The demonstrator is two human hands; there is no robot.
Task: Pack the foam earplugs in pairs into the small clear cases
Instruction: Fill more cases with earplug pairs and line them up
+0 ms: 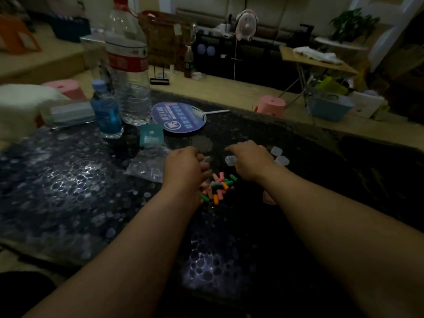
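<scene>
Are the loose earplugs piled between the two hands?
Yes, the earplugs lie heaped on the table between the left hand and right hand.

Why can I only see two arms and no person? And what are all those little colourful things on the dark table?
The camera sits on the person's head and looks down, so you see only their own arms. The left hand reaches over a pile of foam earplugs, which are soft little plugs in pink, orange and green. The right hand rests by a small clear case; more clear cases lie just past it. It is too dim to tell whether either hand is holding anything. Further back on the dark table stand a big water bottle, a small blue bottle and a round fan.
</scene>
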